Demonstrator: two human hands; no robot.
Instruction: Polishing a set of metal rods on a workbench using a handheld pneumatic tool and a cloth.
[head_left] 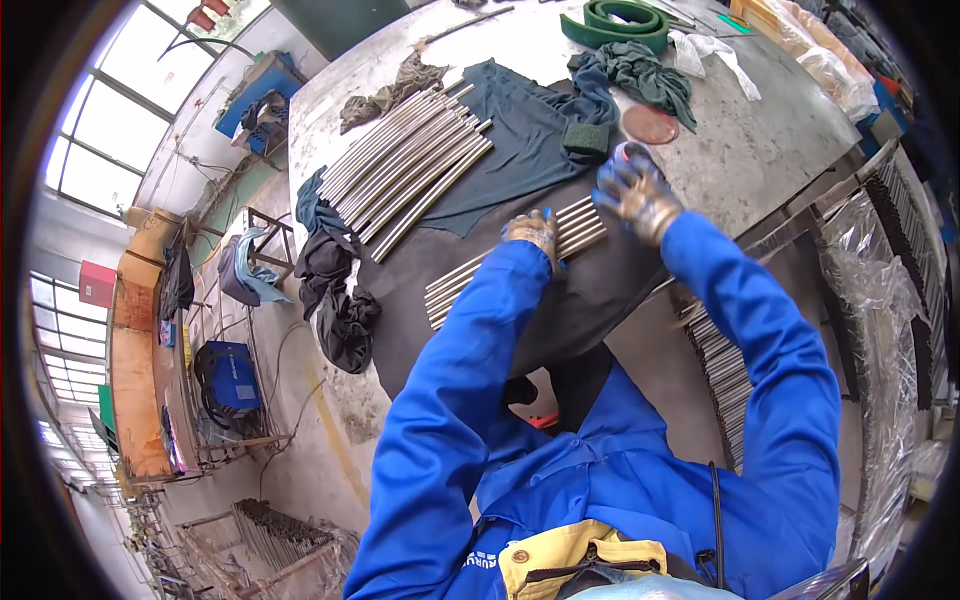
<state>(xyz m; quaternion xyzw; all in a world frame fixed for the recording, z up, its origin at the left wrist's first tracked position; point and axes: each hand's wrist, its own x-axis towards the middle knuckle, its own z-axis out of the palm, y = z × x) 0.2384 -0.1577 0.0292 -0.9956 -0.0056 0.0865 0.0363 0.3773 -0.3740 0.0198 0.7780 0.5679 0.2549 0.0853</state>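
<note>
Both my hands wear stained work gloves with blue on the fingers. My left hand [532,236] presses and grips across a row of shiny metal rods [582,228] on a dark cloth [440,335] at the table's near side. Just past the right ends of these rods, my right hand [638,196] has its fingers curled round a small roundish thing [630,152], dark and pale, mostly hidden by the glove. A larger bundle of similar rods [410,160] lies fanned out at the left, partly on a dark teal cloth [520,130].
A green scouring pad [586,139], a reddish disc [650,125], a crumpled green cloth [645,80] and a coiled green belt [615,25] lie beyond my hands. Dark rags [340,290] hang at the table's left edge. Racked rods [712,365] stand below right.
</note>
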